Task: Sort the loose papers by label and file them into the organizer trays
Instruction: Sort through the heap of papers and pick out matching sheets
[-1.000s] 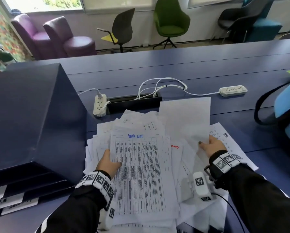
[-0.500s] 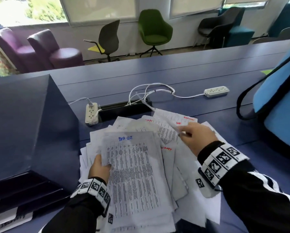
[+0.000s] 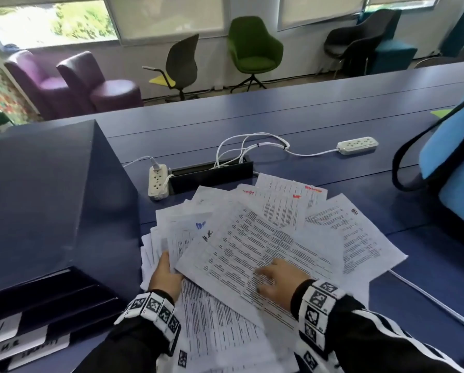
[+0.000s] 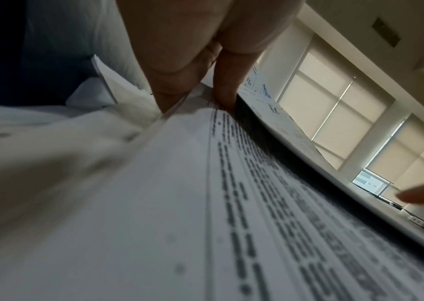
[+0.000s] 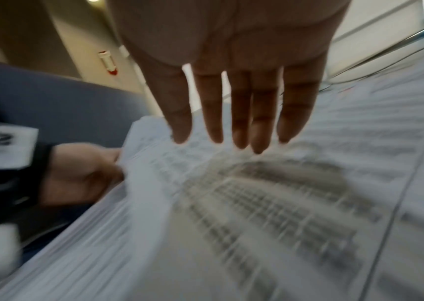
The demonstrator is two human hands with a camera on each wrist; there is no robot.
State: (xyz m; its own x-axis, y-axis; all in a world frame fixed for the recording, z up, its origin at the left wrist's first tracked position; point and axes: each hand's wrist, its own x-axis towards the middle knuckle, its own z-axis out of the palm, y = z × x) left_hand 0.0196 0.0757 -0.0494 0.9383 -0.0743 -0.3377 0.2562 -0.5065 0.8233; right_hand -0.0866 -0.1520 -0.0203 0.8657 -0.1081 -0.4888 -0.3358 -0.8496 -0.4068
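A fanned pile of loose printed papers [image 3: 333, 227] lies on the blue table [image 3: 279, 114]. On top is a tilted sheet of dense text [image 3: 247, 246]; a handwritten blue label [image 3: 200, 225] shows on a sheet beneath it. My left hand [image 3: 166, 261] grips the pile's left edge; in the left wrist view thumb and fingers [image 4: 225, 81] pinch a few sheets [image 4: 154, 203]. My right hand [image 3: 268, 275] lies flat on the top sheet, fingers [image 5: 239, 122] straight and spread over the blurred sheet [image 5: 270, 203]. The dark organizer [image 3: 50, 211] stands at the left, its labelled trays [image 3: 64, 300] facing me.
Two white power strips [image 3: 157, 181] [image 3: 358, 145] and a black cable box [image 3: 212, 175] with white cords sit behind the pile. A blue bag with black straps [image 3: 454, 168] stands at the right. Chairs stand beyond the table's far edge.
My right hand came back from the far side of the pile toward me, and a tilted printed sheet now covers the blue-titled sheet. The left hand keeps its grip on the left edge.
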